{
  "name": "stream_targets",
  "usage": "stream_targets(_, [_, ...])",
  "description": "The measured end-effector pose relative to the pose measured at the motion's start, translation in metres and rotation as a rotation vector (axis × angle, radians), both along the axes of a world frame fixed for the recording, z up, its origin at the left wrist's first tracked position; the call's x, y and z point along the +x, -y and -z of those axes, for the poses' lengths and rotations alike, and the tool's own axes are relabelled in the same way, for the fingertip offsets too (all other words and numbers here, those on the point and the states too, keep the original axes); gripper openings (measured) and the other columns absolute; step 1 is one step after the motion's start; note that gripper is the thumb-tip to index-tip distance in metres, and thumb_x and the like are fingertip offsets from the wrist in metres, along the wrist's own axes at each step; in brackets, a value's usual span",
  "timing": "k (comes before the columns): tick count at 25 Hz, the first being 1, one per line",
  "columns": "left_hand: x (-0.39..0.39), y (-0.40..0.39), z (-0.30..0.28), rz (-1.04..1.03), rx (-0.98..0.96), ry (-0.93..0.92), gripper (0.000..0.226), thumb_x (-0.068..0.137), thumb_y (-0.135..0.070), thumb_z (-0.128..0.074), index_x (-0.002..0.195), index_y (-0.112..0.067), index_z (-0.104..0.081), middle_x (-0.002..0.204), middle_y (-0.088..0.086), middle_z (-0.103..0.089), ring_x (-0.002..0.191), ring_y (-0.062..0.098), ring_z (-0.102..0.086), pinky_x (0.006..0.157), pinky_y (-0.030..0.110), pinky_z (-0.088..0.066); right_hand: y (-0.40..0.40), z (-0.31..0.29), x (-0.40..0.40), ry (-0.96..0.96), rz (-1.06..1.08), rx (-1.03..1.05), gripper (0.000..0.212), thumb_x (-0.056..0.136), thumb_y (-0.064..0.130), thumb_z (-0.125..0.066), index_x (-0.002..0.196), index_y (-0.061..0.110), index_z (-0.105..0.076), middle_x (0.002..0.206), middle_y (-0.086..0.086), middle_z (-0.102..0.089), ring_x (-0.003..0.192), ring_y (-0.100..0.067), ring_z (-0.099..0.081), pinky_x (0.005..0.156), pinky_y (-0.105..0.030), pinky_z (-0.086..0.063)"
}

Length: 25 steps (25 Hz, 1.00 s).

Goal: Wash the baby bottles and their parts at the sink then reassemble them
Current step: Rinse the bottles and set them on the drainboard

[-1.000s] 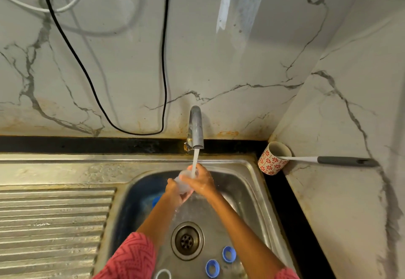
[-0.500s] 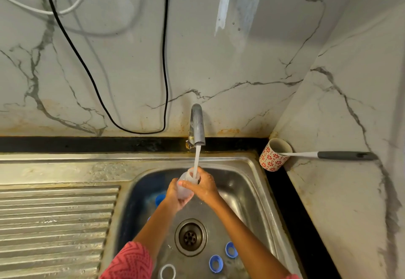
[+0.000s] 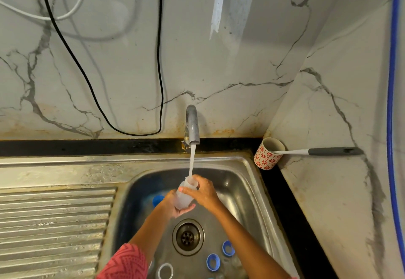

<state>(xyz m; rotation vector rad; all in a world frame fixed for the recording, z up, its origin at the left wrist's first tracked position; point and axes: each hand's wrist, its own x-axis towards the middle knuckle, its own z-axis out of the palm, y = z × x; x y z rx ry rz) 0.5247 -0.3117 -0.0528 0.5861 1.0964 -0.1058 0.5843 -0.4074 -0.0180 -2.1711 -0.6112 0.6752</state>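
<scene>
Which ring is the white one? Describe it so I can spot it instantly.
Start at the steel sink and find the drain. Below-left of it, by the frame's bottom edge, lies the white ring. The two rings right of it are blue.

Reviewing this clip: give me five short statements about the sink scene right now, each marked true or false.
1. Water from the tap runs into the bottle. True.
2. Only the left hand holds the bottle. False: the right hand grips it too.
3. Two blue rings lie in the sink near the drain. True.
4. The patterned cup sits inside the sink. False: it stands on the counter in the corner.
5. The cup is empty. False: a brush rests in it.
</scene>
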Motion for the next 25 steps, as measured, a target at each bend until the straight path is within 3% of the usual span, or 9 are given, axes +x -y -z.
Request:
stream_targets(4, [0.011,0.002,-0.005,0.031,0.133,0.031,0.04,0.095,-0.034,-0.051,0.118,-0.002,-0.046,0.105,0.023,-0.055,0.087,0.034,-0.059,0.064,0.042,-0.056,-0.002,-0.013,0.008,0.059,0.058,0.024,0.044,0.076,0.041,-0.075,0.109,0.018,-0.058,0.114,-0.006,-0.058,0.106,-0.02,-0.054,0.084,-0.033,-0.052])
stream_targets(8, [0.015,0.001,-0.004,-0.117,0.053,0.149,0.043,0.093,-0.036,-0.053,0.123,-0.005,-0.048,0.112,0.02,-0.057,0.091,0.031,-0.06,0.058,0.038,-0.058,-0.005,-0.013,0.005,0.129,0.123,0.107,0.043,0.079,0.039,-0.073,0.112,0.018,-0.056,0.114,-0.005,-0.06,0.104,-0.022,-0.057,0.083,-0.036,-0.054])
stream_targets(12, [0.016,0.003,-0.011,-0.247,0.013,0.314,0.055,0.085,-0.05,-0.059,0.118,-0.007,-0.053,0.108,0.017,-0.061,0.096,0.029,-0.062,0.066,0.036,-0.06,-0.007,-0.008,-0.006,0.365,0.243,0.162,0.035,0.091,0.034,-0.059,0.114,0.008,-0.056,0.111,-0.007,-0.056,0.106,-0.02,-0.053,0.078,-0.02,-0.048])
stream_targets(14, [0.024,-0.006,-0.004,-0.259,0.091,0.276,0.084,0.063,-0.06,-0.074,0.124,-0.007,-0.052,0.115,0.017,-0.062,0.101,0.031,-0.064,0.072,0.041,-0.058,-0.011,-0.007,-0.005,0.419,0.122,-0.112,0.038,0.099,0.036,-0.043,0.118,0.006,-0.057,0.118,-0.01,-0.052,0.109,-0.019,-0.049,0.084,-0.025,-0.049])
stream_targets(16, [0.022,-0.009,-0.007,-0.313,0.108,0.251,0.079,0.067,-0.055,-0.074,0.124,-0.006,-0.051,0.112,0.017,-0.063,0.096,0.031,-0.065,0.071,0.043,-0.056,-0.018,-0.012,0.0,0.387,-0.073,-0.281,0.038,0.101,0.031,-0.035,0.124,0.006,-0.053,0.12,-0.014,-0.056,0.102,-0.021,-0.055,0.083,-0.034,-0.054])
stream_targets(19, [0.022,-0.009,-0.012,-0.309,0.123,0.317,0.062,0.087,-0.05,-0.054,0.123,-0.001,-0.053,0.101,0.016,-0.063,0.085,0.028,-0.064,0.066,0.038,-0.053,-0.025,-0.021,0.006,0.32,-0.08,-0.197,0.034,0.1,0.029,-0.043,0.126,0.011,-0.052,0.122,-0.015,-0.057,0.105,-0.025,-0.059,0.08,-0.031,-0.055])
stream_targets(21, [0.028,-0.024,-0.007,-0.281,0.149,0.224,0.073,0.079,-0.054,-0.061,0.128,-0.001,-0.05,0.111,0.02,-0.062,0.088,0.029,-0.065,0.063,0.038,-0.055,-0.018,-0.019,0.012,0.348,-0.229,-0.2,0.031,0.099,0.026,-0.045,0.12,0.007,-0.057,0.122,-0.018,-0.053,0.108,-0.028,-0.054,0.09,-0.036,-0.05])
stream_targets(23, [0.038,-0.042,0.021,-0.162,0.141,0.132,0.082,0.064,-0.05,-0.077,0.127,-0.005,-0.05,0.118,0.021,-0.06,0.092,0.034,-0.065,0.062,0.042,-0.057,-0.001,-0.005,0.023,0.455,-0.42,-0.394,0.029,0.099,0.028,-0.044,0.113,0.01,-0.061,0.123,-0.015,-0.049,0.113,-0.027,-0.048,0.092,-0.038,-0.047])
stream_targets(25, [0.034,-0.036,0.005,-0.11,0.188,0.058,0.076,0.063,-0.047,-0.081,0.121,-0.005,-0.054,0.112,0.019,-0.062,0.092,0.032,-0.064,0.066,0.041,-0.057,-0.003,-0.004,0.026,0.522,-0.401,-0.387,0.036,0.1,0.034,-0.039,0.113,0.01,-0.062,0.123,-0.013,-0.051,0.115,-0.026,-0.048,0.093,-0.039,-0.045])
